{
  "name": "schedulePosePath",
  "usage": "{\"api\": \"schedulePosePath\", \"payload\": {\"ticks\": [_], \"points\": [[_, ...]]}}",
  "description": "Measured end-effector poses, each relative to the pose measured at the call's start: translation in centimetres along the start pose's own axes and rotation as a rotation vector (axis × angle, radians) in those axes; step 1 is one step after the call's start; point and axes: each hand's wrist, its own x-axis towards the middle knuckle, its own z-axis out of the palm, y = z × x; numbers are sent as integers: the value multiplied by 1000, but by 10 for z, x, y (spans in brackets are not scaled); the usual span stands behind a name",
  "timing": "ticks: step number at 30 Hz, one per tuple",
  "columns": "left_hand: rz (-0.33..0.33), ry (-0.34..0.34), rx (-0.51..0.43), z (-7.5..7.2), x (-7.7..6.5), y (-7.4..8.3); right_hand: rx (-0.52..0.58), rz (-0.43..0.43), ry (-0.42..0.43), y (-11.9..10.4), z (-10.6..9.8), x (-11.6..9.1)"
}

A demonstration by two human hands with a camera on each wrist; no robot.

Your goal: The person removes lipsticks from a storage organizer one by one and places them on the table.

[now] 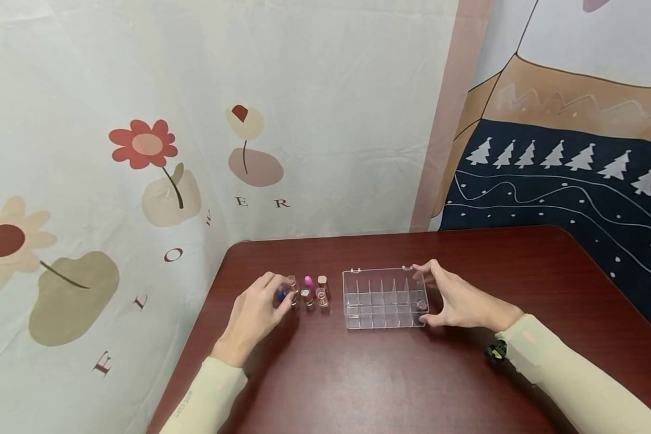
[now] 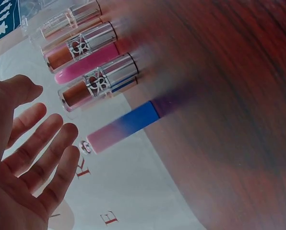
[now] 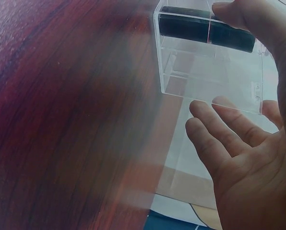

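My left hand (image 1: 257,307) hovers at the left side of a small group of lip-colour tubes, fingers loosely bent and spread. In the left wrist view, its fingertips are close to a pink-to-blue tube (image 2: 124,127) and a clear tube with a silver base (image 2: 100,81), gripping neither. A bright pink tube (image 2: 88,64) stands among them. On the right, my right hand (image 1: 458,298) spans the end of a clear divided box (image 1: 385,298), thumb at the near corner, index finger at the far one. A dark tube (image 3: 205,31) stands inside the box's right end.
The dark red table (image 1: 390,380) has rounded back corners. Behind it hangs a pale flower-printed cloth (image 1: 331,120), and a dark cloth with white trees (image 1: 564,181) is at the right. More tubes, including one with a rose-brown top (image 1: 322,281), stand left of the box.
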Motion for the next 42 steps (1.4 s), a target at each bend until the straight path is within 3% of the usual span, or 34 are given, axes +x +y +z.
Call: {"api": "schedulePosePath", "payload": {"ticks": [14,24,42], "points": [[111,86,-9,-1,13,18,-3,-16,7,1,1,0],[153,86,-8,2,21,31,19,23,-10,-1,0,0],[249,72,-50,16,41,65,18,13,-3,1,-1,-1]]}}
